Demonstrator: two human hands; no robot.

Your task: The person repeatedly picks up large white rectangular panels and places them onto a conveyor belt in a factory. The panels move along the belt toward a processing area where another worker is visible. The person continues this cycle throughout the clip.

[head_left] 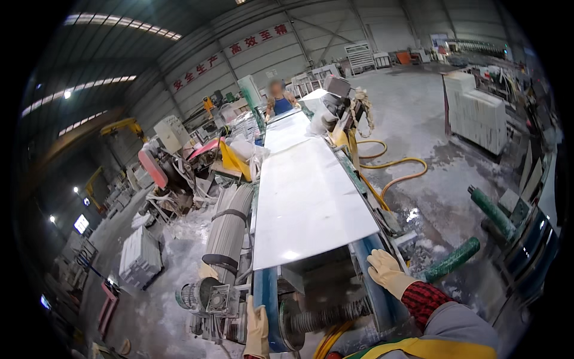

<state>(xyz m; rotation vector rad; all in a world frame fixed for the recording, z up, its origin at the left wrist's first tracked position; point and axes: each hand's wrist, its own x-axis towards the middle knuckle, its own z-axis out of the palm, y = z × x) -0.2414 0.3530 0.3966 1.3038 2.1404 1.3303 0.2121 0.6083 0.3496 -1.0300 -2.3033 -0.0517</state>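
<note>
A large white stone slab (pixel 311 197) lies flat on a long machine bed and stretches away from me. Two blue rails (pixel 368 251) of the frame stick out past its near edge. My right hand (pixel 391 275), in a cream glove, rests on the right rail with its fingers stretched out, just short of the slab's near corner. Against the outer side of the left rail is my left hand (pixel 257 329), also gloved, its fingers straight and pointing up. Neither hand touches the slab. Between the rails sits a ribbed roller or spring-like shaft (pixel 329 315).
A person in a blue apron (pixel 283 106) stands at the bed's far end. Left of the bed are a motor (pixel 218 297) and a strapped grey bundle (pixel 229 224). Yellow hoses (pixel 412 160) snake over the wet floor at right. Green rollers (pixel 451 259) jut out near my right arm.
</note>
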